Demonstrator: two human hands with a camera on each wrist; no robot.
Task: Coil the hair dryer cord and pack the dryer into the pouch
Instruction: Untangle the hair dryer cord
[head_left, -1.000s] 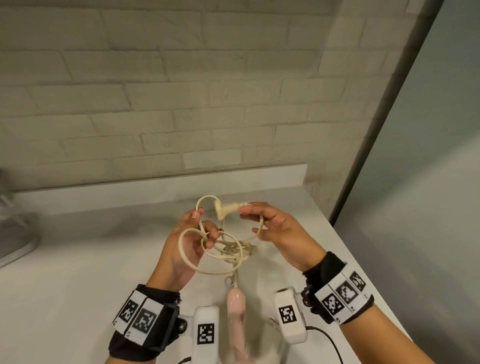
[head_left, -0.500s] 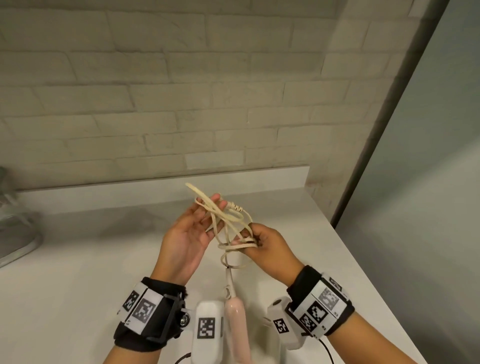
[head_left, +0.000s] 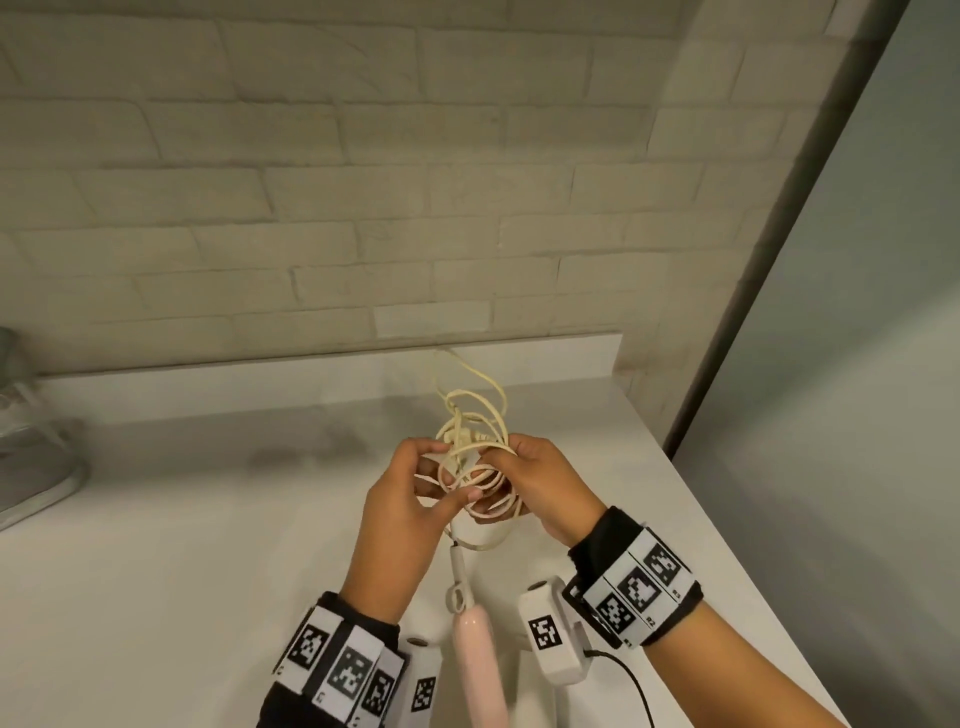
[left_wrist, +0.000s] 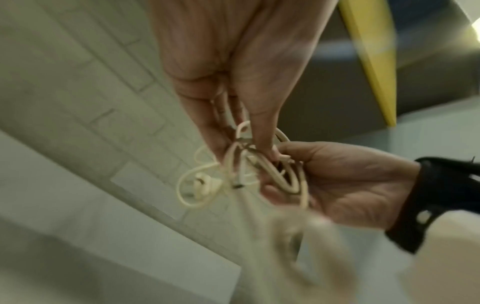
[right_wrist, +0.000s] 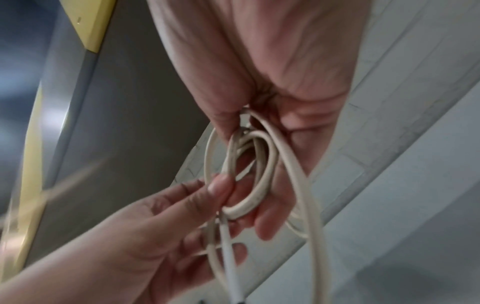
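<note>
Cord: cream-coloured flexible hair dryer cord, bunched in uneven loops at the centre of the head frame, held between both hands above the white desk.
Left hand: left hand, thumb and fingers pinching the loops from the left.
Right hand: right hand, fingers curled round the coiled bundle from the right.
Plug: cream plug dangling inside a loose loop, blurred.
Dryer: pale pink hair dryer handle at the bottom centre, cord running up from it.
Backdrop: off-white brick wall across the upper frame.
</note>
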